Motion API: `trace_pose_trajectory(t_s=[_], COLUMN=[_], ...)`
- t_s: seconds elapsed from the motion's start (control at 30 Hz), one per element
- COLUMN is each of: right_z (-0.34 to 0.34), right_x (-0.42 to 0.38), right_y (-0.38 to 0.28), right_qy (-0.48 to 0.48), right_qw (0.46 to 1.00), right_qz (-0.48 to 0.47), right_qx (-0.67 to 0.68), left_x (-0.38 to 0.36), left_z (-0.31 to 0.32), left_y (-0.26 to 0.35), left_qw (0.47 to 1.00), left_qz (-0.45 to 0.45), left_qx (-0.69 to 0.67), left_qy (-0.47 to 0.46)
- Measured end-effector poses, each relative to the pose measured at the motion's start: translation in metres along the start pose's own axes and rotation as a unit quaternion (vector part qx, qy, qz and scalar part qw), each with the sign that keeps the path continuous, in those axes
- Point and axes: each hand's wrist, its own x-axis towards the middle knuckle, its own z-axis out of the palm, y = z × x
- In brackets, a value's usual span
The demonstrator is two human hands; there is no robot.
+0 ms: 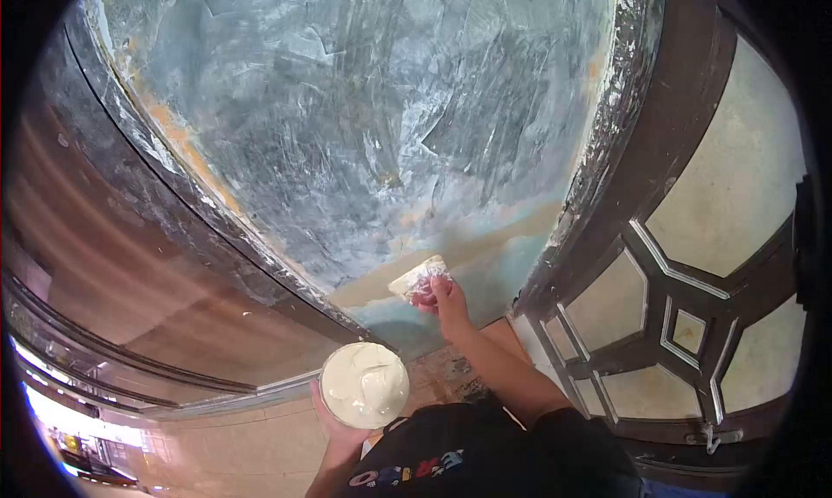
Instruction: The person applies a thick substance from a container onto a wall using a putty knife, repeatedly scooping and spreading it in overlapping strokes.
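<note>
The wall (364, 108) is mottled blue-grey (orange patches at its edges); the shirt (468, 455) is black.

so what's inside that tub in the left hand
Thick cream-coloured paste fills the tub, heaped and smeared on one side. The paste hides the bottom and inner walls; the left hand supports it from outside.

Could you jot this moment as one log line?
left hand: holds tub of cream paste | right hand: holds smeared spreader, by wall
</note>
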Motion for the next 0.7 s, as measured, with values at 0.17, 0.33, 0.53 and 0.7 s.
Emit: trace_pose_trajectory(t_s=[0.17,0.33,0.53,0.7], right_z=[-0.049,-0.015,-0.033,-0.052], right_x=[-0.003,-0.017,0.018,-0.005], right_y=[0.027,-0.014,-0.011,0.009], right_qy=[0.040,0.027,0.029,0.068], right_qw=[0.995,0.998,0.999,0.994], right_qz=[0.086,0.061,0.033,0.073], right_qx=[-0.011,0.010,0.020,0.032], left_x=[0.005,0.008,-0.001,-0.002], left_z=[0.000,0.005,0.005,-0.004], left_y=[0.011,0.022,0.011,-0.003], left_qw=[0.999,0.976,0.999,0.998], left_qz=[0.011,-0.152,-0.030,-0.005], left_qx=[0.035,-0.154,-0.017,0.057], left_qy=[-0.039,0.012,0.000,-0.013])
